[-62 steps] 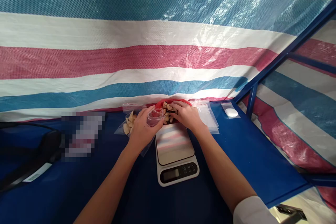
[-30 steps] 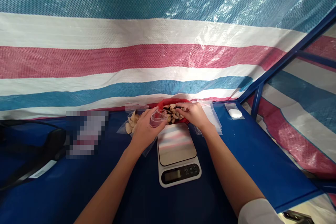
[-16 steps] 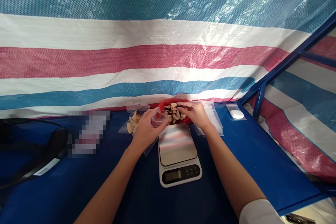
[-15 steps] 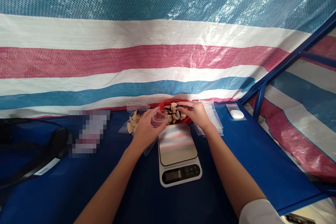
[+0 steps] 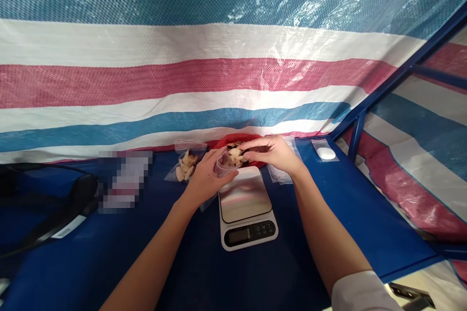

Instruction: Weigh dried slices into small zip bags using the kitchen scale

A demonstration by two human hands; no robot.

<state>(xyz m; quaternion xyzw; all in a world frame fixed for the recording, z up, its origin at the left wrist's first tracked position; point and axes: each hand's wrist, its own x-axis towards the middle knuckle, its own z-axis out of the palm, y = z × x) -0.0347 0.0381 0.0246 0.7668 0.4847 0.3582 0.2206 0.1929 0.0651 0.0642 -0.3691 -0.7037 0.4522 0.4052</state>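
Observation:
My left hand point(image 5: 205, 174) is closed around a small clear plastic cup point(image 5: 223, 167), tilted with its mouth toward the right. At that mouth, my right hand point(image 5: 278, 154) pinches several pale dried slices point(image 5: 236, 154) with dark edges. Behind both hands lies an open red plastic bag point(image 5: 241, 137), largely covered by them; more such slices show in it. Just in front stands a white kitchen scale point(image 5: 245, 198) with a shiny plate and a dark display. Left of my left hand is a clear zip bag point(image 5: 187, 164) holding similar pale pieces.
Flat clear zip bags point(image 5: 280, 175) lie beyond my right wrist. A white rounded object point(image 5: 326, 153) rests on a small clear bag at the right. Black gear with a strap point(image 5: 73, 204) and a blurred-out packet point(image 5: 126, 180) occupy the left. A striped tarp point(image 5: 182, 77) hangs behind the blue table point(image 5: 346, 204).
My right hand has moved from the red bag's pile to the cup's mouth, with slices in its fingers. The cup has tipped toward it. The view has shifted slightly.

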